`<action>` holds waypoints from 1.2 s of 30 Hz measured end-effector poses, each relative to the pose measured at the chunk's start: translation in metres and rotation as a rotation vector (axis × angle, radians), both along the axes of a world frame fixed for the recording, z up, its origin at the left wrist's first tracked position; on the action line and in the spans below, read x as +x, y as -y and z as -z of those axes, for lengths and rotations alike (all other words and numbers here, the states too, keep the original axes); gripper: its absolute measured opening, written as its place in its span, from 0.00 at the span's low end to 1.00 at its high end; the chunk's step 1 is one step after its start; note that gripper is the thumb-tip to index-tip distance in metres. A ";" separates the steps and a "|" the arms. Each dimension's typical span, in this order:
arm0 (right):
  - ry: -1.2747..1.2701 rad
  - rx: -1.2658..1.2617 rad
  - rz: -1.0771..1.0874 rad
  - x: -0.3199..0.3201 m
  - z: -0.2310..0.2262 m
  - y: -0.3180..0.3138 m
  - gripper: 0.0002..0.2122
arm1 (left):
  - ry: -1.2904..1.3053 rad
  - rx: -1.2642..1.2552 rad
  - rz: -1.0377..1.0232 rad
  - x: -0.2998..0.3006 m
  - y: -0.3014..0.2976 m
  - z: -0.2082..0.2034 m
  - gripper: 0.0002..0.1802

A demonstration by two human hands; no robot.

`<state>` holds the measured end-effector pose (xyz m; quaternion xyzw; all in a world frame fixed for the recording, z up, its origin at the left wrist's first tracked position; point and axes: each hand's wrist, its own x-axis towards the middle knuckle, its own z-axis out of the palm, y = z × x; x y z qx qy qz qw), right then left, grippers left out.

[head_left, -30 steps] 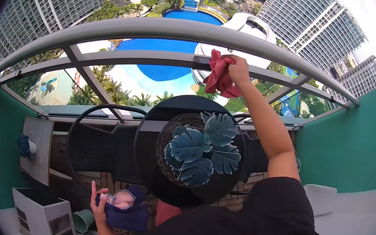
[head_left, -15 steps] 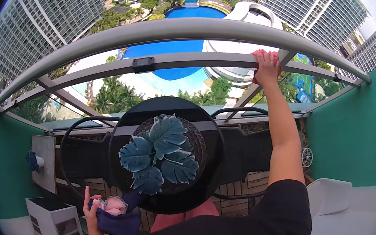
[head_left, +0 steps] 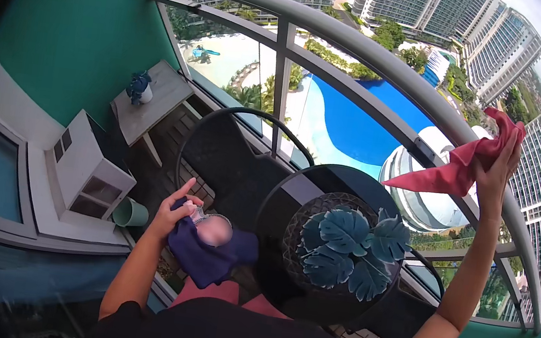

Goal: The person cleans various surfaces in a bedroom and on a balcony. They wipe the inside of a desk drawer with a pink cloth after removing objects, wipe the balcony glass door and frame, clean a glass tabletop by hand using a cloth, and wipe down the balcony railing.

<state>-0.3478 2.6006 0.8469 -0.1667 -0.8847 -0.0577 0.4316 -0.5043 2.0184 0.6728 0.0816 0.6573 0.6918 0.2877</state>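
The right hand (head_left: pixel 497 173) is raised to the curved grey balcony railing (head_left: pixel 342 36), fingers closed on a red cloth (head_left: pixel 463 168) that is pinched at its upper end near the top rail. The cloth hangs down and to the left of the grip, its loose lower corner spreading out in front of the glass panel below the rail, so most of the fabric lies beside the palm and not inside it. The left hand (head_left: pixel 175 215) is low, close to the body, with its fingers wrapped around a small blurred object bundled in a dark blue cloth (head_left: pixel 208 256); the index finger points up off the bundle, and what the object is cannot be told. Between the two hands stands a round black table (head_left: pixel 273 251) carrying a dark woven pot with a teal broad-leaved plant (head_left: pixel 349 244). Behind it sits a black round-backed chair (head_left: pixel 217 155). Along the green wall at the left are a white cabinet (head_left: pixel 89 169), a green cup (head_left: pixel 130 213) at its base, and a small grey side table (head_left: pixel 157 96) with a blue-and-white figurine (head_left: pixel 139 87) at its far end.
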 end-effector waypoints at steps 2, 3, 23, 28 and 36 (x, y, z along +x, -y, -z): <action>0.315 0.067 0.130 -0.059 0.007 -0.015 0.54 | -0.028 0.020 -0.018 -0.037 0.033 0.005 0.39; 0.431 0.094 0.250 -0.086 0.027 -0.027 0.54 | 0.000 0.054 -0.045 -0.056 0.049 0.005 0.39; 0.527 -0.078 0.018 -0.821 0.031 0.358 0.34 | -0.086 0.029 -0.124 -0.430 0.269 0.023 0.37; 0.530 -0.036 -0.131 -1.010 0.035 0.436 0.32 | -0.116 0.039 0.025 -0.558 0.234 0.031 0.35; 0.346 0.058 -0.340 -1.254 0.032 0.589 0.22 | -0.036 0.091 0.028 -0.712 0.213 0.005 0.35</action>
